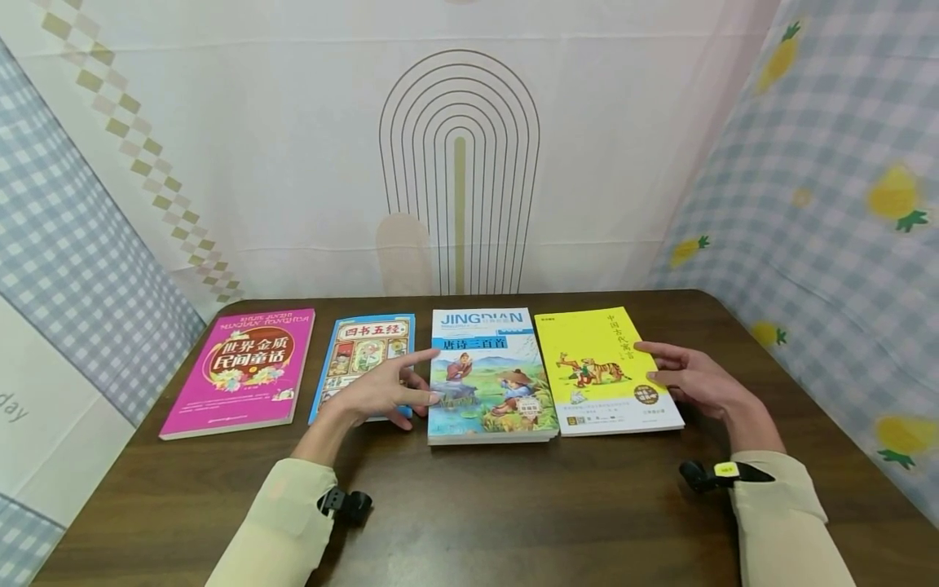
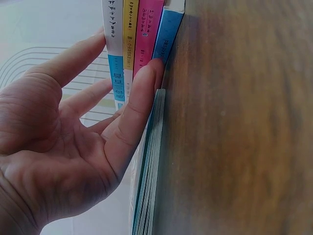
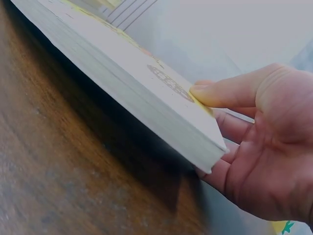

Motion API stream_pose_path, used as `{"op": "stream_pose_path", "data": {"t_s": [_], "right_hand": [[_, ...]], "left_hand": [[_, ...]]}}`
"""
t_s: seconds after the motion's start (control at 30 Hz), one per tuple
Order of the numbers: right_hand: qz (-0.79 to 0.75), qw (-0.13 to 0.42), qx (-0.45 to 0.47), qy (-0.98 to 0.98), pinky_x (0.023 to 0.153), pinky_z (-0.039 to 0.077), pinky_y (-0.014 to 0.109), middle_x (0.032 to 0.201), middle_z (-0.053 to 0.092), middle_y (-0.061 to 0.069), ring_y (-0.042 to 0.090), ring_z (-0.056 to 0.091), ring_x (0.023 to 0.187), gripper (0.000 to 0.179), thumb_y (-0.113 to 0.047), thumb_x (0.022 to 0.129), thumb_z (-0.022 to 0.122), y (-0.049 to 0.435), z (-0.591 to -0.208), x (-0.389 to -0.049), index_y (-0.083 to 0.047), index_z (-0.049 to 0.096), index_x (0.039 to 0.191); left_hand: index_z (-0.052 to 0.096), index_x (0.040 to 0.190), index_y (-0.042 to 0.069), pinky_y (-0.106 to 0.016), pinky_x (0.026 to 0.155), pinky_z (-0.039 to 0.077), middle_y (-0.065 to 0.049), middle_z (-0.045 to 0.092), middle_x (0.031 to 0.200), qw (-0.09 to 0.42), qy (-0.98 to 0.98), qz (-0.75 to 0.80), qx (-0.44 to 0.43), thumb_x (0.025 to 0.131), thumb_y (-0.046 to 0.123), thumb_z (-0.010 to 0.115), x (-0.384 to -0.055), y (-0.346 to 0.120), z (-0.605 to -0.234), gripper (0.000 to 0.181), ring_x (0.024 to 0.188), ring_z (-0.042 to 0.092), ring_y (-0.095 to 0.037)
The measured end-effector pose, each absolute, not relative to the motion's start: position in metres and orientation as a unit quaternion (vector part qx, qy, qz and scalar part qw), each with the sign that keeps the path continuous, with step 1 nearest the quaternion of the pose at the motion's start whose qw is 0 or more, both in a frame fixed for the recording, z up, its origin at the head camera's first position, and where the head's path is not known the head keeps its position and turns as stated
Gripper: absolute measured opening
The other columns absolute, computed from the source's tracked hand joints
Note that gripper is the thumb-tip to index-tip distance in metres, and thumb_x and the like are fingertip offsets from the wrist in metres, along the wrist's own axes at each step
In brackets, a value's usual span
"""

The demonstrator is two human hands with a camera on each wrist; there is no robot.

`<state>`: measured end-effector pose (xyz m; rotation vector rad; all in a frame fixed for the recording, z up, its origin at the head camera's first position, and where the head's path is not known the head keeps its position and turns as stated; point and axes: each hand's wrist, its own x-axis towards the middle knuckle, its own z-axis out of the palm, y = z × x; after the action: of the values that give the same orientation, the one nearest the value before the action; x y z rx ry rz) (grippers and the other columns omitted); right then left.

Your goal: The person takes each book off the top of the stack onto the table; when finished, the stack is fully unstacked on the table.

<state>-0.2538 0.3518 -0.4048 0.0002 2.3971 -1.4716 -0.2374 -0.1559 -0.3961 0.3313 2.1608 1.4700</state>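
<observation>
A pink book is laid at the far left of the surface, with a blue book beside it. A stack of books is touched along its left side by the spread left hand. Just right of the stack, a yellow book is pinched at its right edge by the right hand.

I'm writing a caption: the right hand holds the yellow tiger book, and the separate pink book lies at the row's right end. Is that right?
Not quite: the separate pink book lies at the row's left end, as the head view shows. The right hand does hold the yellow tiger book.
</observation>
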Motion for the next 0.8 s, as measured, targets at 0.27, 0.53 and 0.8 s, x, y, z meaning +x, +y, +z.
{"op": "stream_pose_path", "data": {"t_s": [0.27, 0.53, 0.8], "right_hand": [[-0.491, 0.160, 0.011, 0.857, 0.078, 0.061, 0.032, 0.148, 0.057, 0.025, 0.018, 0.068, 0.098, 0.067, -0.016, 0.106, 0.064, 0.349, -0.404, -0.254, -0.009, 0.035, 0.166], [-0.410, 0.131, 0.011, 0.903, 0.074, 0.054, 0.032, 0.146, 0.058, 0.030, 0.023, 0.064, 0.097, 0.067, -0.024, 0.101, 0.072, 0.346, -0.399, -0.252, -0.007, 0.045, 0.161], [-0.351, 0.049, -0.008, 0.935, 0.085, 0.055, 0.044, 0.140, 0.059, 0.035, 0.039, 0.068, 0.107, 0.063, -0.026, 0.103, 0.069, 0.340, -0.383, -0.248, -0.001, 0.048, 0.157]], "left_hand": [[0.033, 0.167, 0.022, -0.043, 0.070, 0.067, -0.020, 0.062, 0.119, 0.254, 0.792, 0.543, 0.118, 0.099, 0.021, 0.076, -0.238, -0.156, -0.397, 0.081, 0.089, 0.070, -0.025], [0.033, 0.167, 0.022, -0.043, 0.070, 0.067, -0.021, 0.061, 0.121, 0.255, 0.793, 0.542, 0.114, 0.099, 0.022, 0.077, -0.238, -0.156, -0.396, 0.081, 0.089, 0.071, -0.025], [0.033, 0.167, 0.022, -0.042, 0.070, 0.067, -0.021, 0.061, 0.121, 0.255, 0.794, 0.540, 0.117, 0.099, 0.022, 0.077, -0.238, -0.156, -0.396, 0.082, 0.089, 0.070, -0.025]]}}
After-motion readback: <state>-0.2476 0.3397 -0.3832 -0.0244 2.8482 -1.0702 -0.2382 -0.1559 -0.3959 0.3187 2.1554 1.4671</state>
